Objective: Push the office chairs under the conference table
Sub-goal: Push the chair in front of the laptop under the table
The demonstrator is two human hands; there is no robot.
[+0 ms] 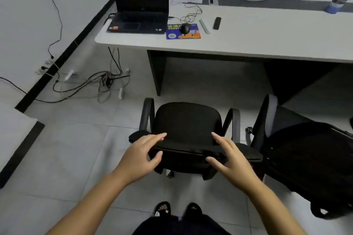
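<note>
- Head view: a black office chair (188, 129) is seen from behind and above, standing on the tiled floor (76, 149) in front of the conference table (267, 36), well clear of the table's near edge; the seat is not under the tabletop.
- The left hand (142, 156) is held at the left end of the chair's backrest top, fingers stretched out and relaxed, thumb spread below; nothing is grasped. Whether the fingertips touch the backrest cannot be told.
- The right hand (228, 156) is held at the right end of the backrest top in the same manner, fingers straight and spread, released, nothing gripped.
- A second office chair (305, 149) is seen just beside the first on the right, turned at an angle, also out from under the table.
- At the left end of the tabletop an open laptop (139, 5) with a dark screen is placed near the near edge.
- Just right of the laptop a blue mouse pad (193, 35) is laid, with a black mouse (185, 28) on it.
- A small black device (217, 23) is set further right on the tabletop.
- A pen holder (337, 4) is seen towards the far right of the tabletop.
- A tangle of cables (103, 82) is spread on the floor below the table's left end.
- The person's feet in sandals (162, 210) are visible at the bottom edge.
</note>
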